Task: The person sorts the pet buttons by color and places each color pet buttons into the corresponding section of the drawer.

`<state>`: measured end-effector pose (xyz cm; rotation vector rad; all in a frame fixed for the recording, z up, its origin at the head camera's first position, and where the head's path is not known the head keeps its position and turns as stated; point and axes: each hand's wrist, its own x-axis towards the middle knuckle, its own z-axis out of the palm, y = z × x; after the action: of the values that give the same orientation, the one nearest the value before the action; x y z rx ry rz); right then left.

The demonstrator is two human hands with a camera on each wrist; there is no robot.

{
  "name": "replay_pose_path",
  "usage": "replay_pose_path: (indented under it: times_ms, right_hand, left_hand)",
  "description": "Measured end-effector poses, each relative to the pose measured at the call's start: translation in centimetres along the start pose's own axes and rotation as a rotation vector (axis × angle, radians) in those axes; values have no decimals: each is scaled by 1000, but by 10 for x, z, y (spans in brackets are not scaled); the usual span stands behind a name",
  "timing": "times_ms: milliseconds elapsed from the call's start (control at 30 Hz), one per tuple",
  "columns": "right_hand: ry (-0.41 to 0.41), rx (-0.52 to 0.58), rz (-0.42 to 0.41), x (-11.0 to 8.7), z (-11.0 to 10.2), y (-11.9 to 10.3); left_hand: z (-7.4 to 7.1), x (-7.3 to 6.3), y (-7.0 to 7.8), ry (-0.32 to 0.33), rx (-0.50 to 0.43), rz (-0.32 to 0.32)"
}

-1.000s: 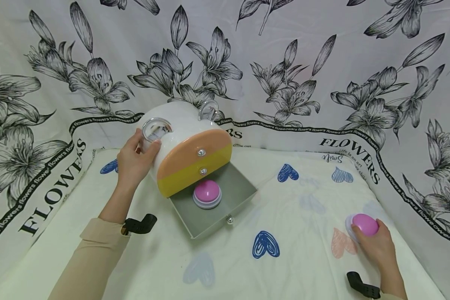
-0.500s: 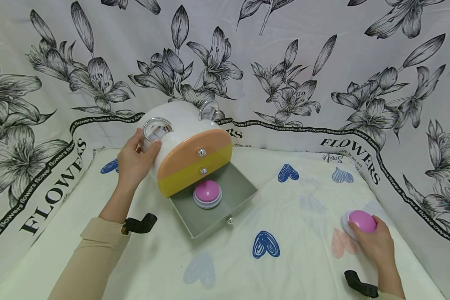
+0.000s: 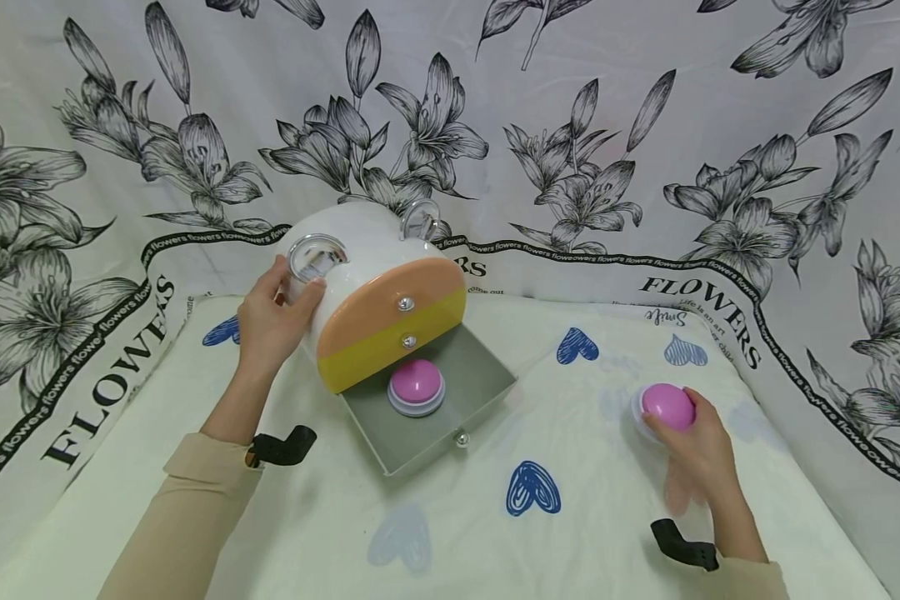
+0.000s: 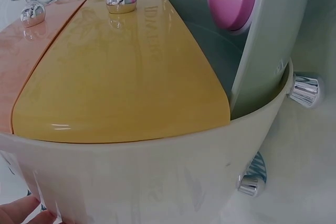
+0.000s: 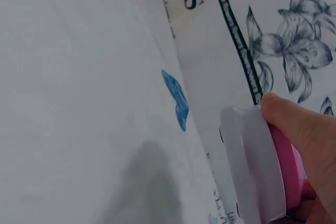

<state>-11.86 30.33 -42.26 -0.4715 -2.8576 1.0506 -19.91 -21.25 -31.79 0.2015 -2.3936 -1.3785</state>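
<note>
A small white chest of drawers (image 3: pixel 360 233) with a rounded body, clear ear-like rings and orange and yellow drawer fronts stands left of centre. My left hand (image 3: pixel 273 321) holds its left side, thumb and fingers about the base of the near ring (image 3: pixel 317 257). The grey-green bottom drawer (image 3: pixel 472 375) is pulled out, and inside lies a round pink push button (image 3: pixel 416 382) with a white base. On the right, my right hand (image 3: pixel 697 437) grips a second pink push button (image 3: pixel 667 406) by its edge. In the right wrist view, its white base (image 5: pixel 254 166) is raised over the cloth.
A white cloth (image 3: pixel 607 517) printed with hearts covers the surface. Behind it hangs a flower-printed curtain (image 3: pixel 555 167) with a black lettered border. The drawer's silver knob (image 3: pixel 462 439) juts toward the front.
My right hand has carried the second push button leftward and farther from me. The left hand stays on the chest, and the drawer stays pulled out.
</note>
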Motion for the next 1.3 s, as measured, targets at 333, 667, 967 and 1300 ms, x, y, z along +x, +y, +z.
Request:
replay_pose_path:
  times_ms: [333, 667, 967, 1300]
  right_hand:
    - [13, 12, -202, 3, 18, -47]
    - [-21, 27, -338, 4, 42, -88]
    - [-68, 60, -461, 1, 56, -130]
    - [-183, 18, -567, 2, 78, -170]
  left_hand:
    - [1, 0, 0, 3, -1, 4]
    - [1, 0, 0, 10, -2, 18]
    - [0, 0, -2, 7, 4, 11]
    - [0, 0, -1, 5, -8, 16]
